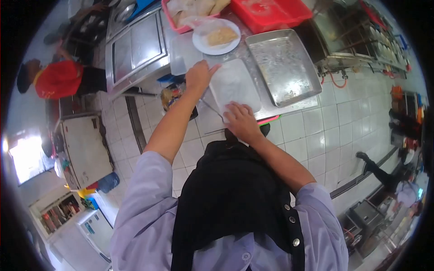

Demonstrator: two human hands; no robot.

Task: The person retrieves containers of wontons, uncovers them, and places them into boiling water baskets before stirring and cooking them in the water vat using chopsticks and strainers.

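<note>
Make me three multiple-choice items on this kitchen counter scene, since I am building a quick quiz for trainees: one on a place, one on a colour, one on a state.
1. Where does the white plate with the breaded piece stand?
A. On the floor tiles
B. On the counter, beyond the white board
C. Inside the metal tray

2. What colour is the crate at the far edge of the counter?
A. Red
B. Green
C. Black

3. How do the hands lie on the white board?
A. Both raised clear of it
B. Left hand on its far corner, right hand on its near edge
C. Both closed round a knife

Answers: 1 B, the plate sits past the board, beside the metal tray. 2 A, its walls are plainly red. 3 B, each hand rests at one end of the board.
</note>
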